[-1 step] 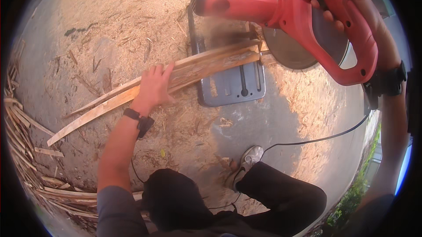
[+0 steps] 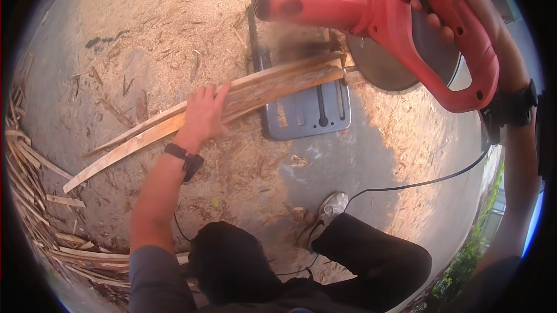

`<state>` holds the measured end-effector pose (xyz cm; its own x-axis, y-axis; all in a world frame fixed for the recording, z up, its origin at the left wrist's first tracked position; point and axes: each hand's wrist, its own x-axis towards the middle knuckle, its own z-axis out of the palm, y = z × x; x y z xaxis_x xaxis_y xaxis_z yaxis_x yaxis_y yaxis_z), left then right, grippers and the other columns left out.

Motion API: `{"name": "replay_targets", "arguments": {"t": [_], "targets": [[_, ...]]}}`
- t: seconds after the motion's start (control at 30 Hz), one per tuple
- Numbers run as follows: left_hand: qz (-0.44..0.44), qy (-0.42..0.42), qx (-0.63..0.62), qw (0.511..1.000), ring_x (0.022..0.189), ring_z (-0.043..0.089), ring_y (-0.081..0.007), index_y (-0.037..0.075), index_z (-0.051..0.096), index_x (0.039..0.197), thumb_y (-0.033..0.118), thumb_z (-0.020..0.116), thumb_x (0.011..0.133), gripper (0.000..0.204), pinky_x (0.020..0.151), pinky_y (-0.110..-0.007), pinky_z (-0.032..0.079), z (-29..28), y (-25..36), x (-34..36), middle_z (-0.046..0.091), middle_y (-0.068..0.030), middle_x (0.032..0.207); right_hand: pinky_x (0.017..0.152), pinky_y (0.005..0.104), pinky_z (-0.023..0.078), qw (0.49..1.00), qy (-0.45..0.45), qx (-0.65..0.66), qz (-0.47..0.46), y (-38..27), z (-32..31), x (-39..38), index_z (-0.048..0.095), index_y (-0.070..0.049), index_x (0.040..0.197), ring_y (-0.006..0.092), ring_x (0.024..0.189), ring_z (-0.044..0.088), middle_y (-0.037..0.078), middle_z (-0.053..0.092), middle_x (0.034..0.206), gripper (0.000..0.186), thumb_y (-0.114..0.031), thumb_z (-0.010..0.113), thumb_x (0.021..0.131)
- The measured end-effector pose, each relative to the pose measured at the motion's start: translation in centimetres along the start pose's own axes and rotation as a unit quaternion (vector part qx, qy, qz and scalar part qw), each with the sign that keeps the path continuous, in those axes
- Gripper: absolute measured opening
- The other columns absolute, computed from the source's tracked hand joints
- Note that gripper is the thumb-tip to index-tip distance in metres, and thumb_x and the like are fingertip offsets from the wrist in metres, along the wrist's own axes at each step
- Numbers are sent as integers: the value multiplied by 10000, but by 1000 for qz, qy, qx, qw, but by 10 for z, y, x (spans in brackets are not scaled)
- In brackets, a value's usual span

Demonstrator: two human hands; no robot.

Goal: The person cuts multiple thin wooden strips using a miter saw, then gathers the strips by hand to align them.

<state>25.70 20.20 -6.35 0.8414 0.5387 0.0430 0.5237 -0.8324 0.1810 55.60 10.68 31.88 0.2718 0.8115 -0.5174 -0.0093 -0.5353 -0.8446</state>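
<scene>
Pale sawdust and bark scraps cover much of the concrete ground (image 2: 374, 165). Nearest me are the person's dark-trousered legs, with a light shoe (image 2: 332, 205) planted beyond them and a heap of loose strips (image 2: 101, 261) curving along the near left. A black cord (image 2: 418, 185) runs past the shoe toward the right. Farther on, the left hand (image 2: 203, 113) grips a few long wooden strips (image 2: 261, 93) — fingers close together, bent over the top. The strips slant from the near left across a grey metal base (image 2: 307, 121). At the far right the right hand (image 2: 467, 0) is wrapped around the handle of a red saw (image 2: 325, 1); its round blade (image 2: 377, 66) stands by the strips' far ends — whether touching, I cannot tell.
</scene>
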Motion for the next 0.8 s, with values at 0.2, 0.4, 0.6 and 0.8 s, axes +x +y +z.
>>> {"name": "replay_targets", "arguments": {"t": [0.2, 0.4, 0.6, 0.8], "targets": [[-24, -23, 36, 999, 961, 561, -318, 110, 442, 1378, 36, 641, 740, 672, 755, -448, 500, 17, -20, -1, 557, -121, 1035, 541, 221, 557, 999, -50, 15, -2, -2, -5, 4, 417, 8, 1278, 123, 583, 622, 141, 646, 937, 400, -173, 497, 930], [44, -6, -11, 999, 893, 590, -300, 122, 469, 1339, 126, 643, 793, 573, 674, -441, 517, 11, -6, -29, 566, -110, 958, 538, 219, 556, 998, -55, 18, 7, 8, -7, -4, 420, 8, 1275, 121, 582, 621, 140, 647, 937, 400, -178, 499, 930], [103, -84, -10, 991, 899, 592, -314, 46, 462, 1318, 77, 645, 748, 600, 644, -427, 527, -10, 56, -31, 563, -137, 942, 535, 216, 556, 995, -90, 42, 2, 16, -17, 10, 423, 8, 1273, 120, 581, 621, 139, 648, 937, 400, -182, 500, 930], [120, 24, -71, 990, 977, 599, -278, 56, 492, 1274, 157, 682, 752, 565, 712, -437, 512, 38, 141, 95, 599, -131, 1024, 532, 213, 555, 998, -62, 21, 7, 14, -15, -8, 426, 8, 1270, 118, 580, 620, 138, 649, 937, 399, -187, 501, 930]]}}
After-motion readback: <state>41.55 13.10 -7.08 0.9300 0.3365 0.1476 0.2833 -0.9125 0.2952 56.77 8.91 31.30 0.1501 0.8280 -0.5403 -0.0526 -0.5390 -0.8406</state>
